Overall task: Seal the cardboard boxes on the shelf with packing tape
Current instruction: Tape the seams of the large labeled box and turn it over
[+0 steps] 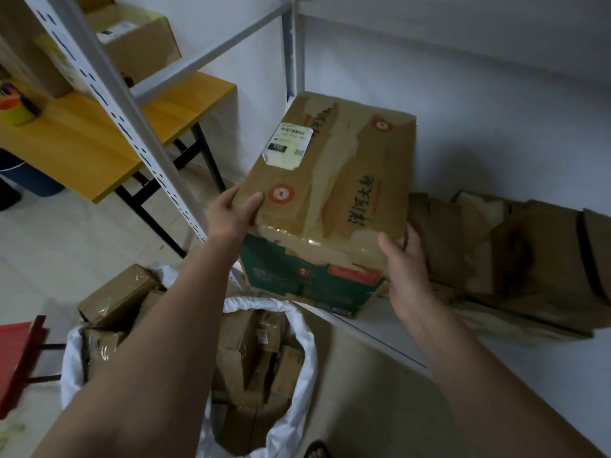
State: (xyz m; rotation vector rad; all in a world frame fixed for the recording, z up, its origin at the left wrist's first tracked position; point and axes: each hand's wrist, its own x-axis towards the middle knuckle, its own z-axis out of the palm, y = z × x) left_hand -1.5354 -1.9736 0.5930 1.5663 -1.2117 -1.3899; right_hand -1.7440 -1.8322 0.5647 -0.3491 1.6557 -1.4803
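Observation:
A brown cardboard box (330, 180) with a white shipping label, red round logos and a green front face stands on the white shelf (496, 368), its near corner over the shelf's edge. My left hand (231, 213) grips its near left corner, thumb on top. At the near right corner my right hand (405, 269) holds the box, thumb on the top flap. Old clear tape shines along the front top edge. Rolls of tape (18, 107) sit on the yellow table at far left.
Flattened, crumpled cardboard (515, 259) lies on the shelf right of the box. Below, a white sack (297, 328) holds several taped parcels. A slotted shelf upright (132, 127) runs diagonally at left. A yellow table (99, 140), more boxes and a red stool (16, 352) stand beyond.

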